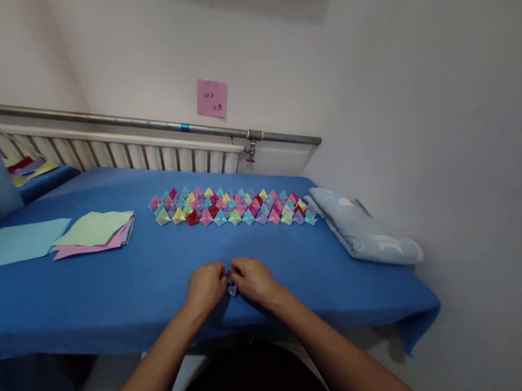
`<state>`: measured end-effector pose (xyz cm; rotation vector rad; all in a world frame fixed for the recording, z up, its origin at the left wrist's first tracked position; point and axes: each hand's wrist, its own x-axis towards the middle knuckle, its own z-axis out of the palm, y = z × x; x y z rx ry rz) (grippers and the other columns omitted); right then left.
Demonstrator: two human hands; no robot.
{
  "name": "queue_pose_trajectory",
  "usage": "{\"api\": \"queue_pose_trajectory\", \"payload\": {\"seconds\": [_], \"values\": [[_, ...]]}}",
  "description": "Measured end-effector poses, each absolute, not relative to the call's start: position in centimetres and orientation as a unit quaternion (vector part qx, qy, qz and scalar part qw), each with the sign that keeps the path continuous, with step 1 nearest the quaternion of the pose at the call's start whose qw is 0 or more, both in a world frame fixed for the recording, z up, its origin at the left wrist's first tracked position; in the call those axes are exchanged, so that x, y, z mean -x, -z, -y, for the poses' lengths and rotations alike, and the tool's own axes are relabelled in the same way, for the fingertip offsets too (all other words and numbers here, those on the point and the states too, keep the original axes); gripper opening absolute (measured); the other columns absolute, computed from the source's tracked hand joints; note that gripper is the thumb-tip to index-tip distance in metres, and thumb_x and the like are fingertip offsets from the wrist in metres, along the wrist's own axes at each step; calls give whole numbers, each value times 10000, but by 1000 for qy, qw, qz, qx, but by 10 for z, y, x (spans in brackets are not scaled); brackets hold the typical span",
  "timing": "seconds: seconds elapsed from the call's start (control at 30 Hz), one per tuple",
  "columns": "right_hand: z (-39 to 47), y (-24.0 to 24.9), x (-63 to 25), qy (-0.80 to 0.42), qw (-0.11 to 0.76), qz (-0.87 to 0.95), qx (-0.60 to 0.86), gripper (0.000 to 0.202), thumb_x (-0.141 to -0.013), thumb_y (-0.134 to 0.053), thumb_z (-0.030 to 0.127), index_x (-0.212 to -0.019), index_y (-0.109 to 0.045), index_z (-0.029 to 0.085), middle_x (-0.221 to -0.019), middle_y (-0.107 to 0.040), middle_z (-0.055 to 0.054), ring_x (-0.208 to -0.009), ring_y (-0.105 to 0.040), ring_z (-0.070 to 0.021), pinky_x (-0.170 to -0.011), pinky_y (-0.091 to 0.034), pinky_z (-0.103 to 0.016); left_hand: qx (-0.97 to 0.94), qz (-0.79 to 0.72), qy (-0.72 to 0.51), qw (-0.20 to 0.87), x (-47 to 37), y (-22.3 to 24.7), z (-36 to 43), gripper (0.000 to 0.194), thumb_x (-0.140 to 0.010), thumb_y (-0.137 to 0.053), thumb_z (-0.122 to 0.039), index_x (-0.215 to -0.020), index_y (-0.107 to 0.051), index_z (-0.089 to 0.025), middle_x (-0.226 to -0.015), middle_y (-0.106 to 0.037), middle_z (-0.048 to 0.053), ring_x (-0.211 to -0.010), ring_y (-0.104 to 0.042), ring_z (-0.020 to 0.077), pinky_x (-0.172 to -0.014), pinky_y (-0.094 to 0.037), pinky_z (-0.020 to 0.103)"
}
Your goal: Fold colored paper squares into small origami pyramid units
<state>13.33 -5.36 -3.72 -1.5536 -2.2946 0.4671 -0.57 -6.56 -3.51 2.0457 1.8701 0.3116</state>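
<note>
My left hand (pixel 206 286) and my right hand (pixel 253 280) meet near the front edge of the blue-covered table (pixel 110 294). Both pinch a small folded lilac paper piece (pixel 232 287), of which only a sliver shows between the fingers. Beyond my hands lies a long patch of several small folded paper pyramids (pixel 234 208) in pink, yellow, green, blue and red, set in tight rows. A stack of flat paper sheets (pixel 96 231), green on top of pink, lies at the left, with a light blue sheet (pixel 13 244) beside it.
A folded pale blue cloth (pixel 365 229) rests at the table's right end. A radiator (pixel 114 153) and a metal pipe (pixel 149 126) run along the white wall, with a pink note (pixel 211 97) stuck above. More coloured papers (pixel 26 167) lie far left.
</note>
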Motion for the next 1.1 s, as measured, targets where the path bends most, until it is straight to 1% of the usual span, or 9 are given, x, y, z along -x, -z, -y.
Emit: {"api": "queue_pose_trajectory", "payload": {"seconds": [0.23, 0.37, 0.47, 0.6, 0.7, 0.8, 0.9, 1.0, 1.1], "values": [[53, 42, -145, -227, 246, 779, 530, 52, -778, -578, 177, -784, -619, 208, -746, -634, 28, -674, -550, -115, -617, -373, -205, -715, -664, -137, 172, 2, 34, 68, 156, -822, -498, -187, -823, -654, -184, -858, -706, 75, -823, -642, 206, -708, -428, 281], [65, 49, -165, -268, 318, 732, 539, 163, -804, -505, 196, -942, -591, 191, -829, -638, 12, -680, -566, -111, -635, -441, -209, -715, -652, -162, 195, 7, 36, 70, 151, -812, -512, -172, -858, -656, -163, -895, -697, 88, -844, -632, 205, -744, -440, 286], [85, 53, -172, -276, 353, 713, 540, 117, -815, -496, 233, -875, -590, 196, -828, -620, 3, -687, -556, -119, -649, -449, -223, -722, -625, -188, 228, 16, 33, 71, 216, -786, -546, -163, -967, -663, -172, -967, -687, 66, -862, -629, 173, -776, -457, 256], [104, 54, -165, -273, 360, 724, 521, 129, -752, -612, 232, -880, -611, 214, -809, -596, 9, -661, -523, -119, -661, -433, -231, -737, -580, -229, 260, 23, 27, 63, 387, -771, -509, -114, -1130, -636, -183, -1118, -659, 61, -948, -624, 161, -865, -465, 259], [108, 53, -156, -235, 338, 766, 494, 223, -761, -634, 226, -983, -615, 229, -880, -604, -10, -681, -530, -126, -683, -432, -239, -753, -539, -241, 289, 21, 27, 52, 430, -734, -490, -71, -1113, -652, -194, -1168, -664, 30, -1078, -594, 152, -947, -433, 241], [104, 51, -150, -186, 299, 805, 477, 250, -804, -606, 228, -1054, -604, 230, -955, -613, -35, -731, -567, -141, -695, -444, -242, -758, -518, -228, 324, 20, 30, 46, 417, -721, -466, -67, -1066, -667, -189, -1069, -711, 9, -976, -642, 136, -864, -475, 215], [91, 51, -149, -149, 279, 809, 496, 272, -836, -546, 183, -1099, -598, 234, -1037, -614, -57, -873, -600, -176, -775, -459, -266, -750, -526, -222, 334, 25, 31, 52, 361, -750, -459, -118, -1043, -663, -175, -985, -727, 17, -890, -657, 148, -797, -488, 230], [77, 51, -153, -131, 295, 776, 542, 342, -855, -462, 129, -1177, -563, 188, -1129, -583, -116, -955, -592, -214, -831, -460, -327, -741, -544, -213, 331, 38, 27, 65, 266, -793, -501, -263, -974, -678, -181, -848, -726, 9, -790, -653, 169, -716, -479, 244], [73, 51, -156, -134, 314, 752, 563, 324, -860, -448, 126, -1163, -557, 155, -1118, -587, -134, -967, -587, -215, -843, -456, -333, -727, -567, -216, 320, 50, 24, 73, 299, -831, -471, -370, -920, -683, -179, -817, -716, 25, -767, -646, 192, -694, -466, 271]]}}
